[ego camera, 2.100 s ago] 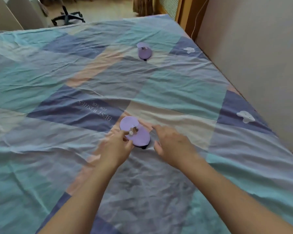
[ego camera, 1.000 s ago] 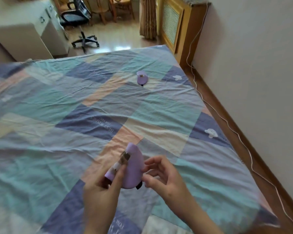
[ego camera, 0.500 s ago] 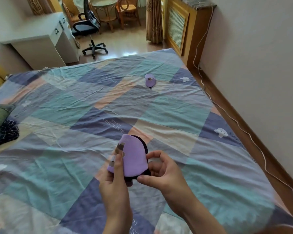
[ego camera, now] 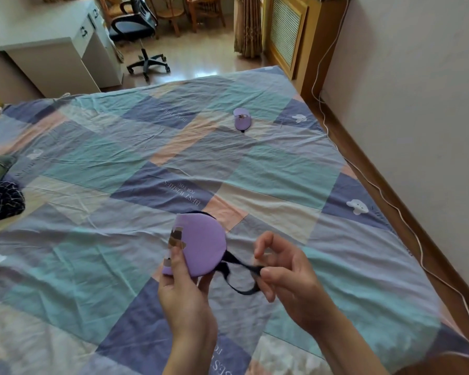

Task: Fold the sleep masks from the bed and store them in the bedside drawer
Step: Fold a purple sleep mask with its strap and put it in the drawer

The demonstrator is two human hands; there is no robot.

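Above the bed (ego camera: pixel 119 163), left hand (ego camera: pixel 186 296) gripping folded mask (ego camera: pixel 201 244), right hand (ego camera: pixel 284 269) pinching strap (ego camera: pixel 237 266)

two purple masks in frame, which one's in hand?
The near folded sleep mask, pinched by the left hand while the right hand pulls its dark strap. The far sleep mask lies untouched on the bed.

Left hand (ego camera: pixel 186 299) grips a folded purple fabric sleep mask (ego camera: pixel 202 243) above the patchwork checked bedspread (ego camera: pixel 119 169). Right hand (ego camera: pixel 287 269) pinches its black elastic strap (ego camera: pixel 238 269), pulled rightward. Second purple sleep mask (ego camera: pixel 242 121) lies far, near bed's right edge.
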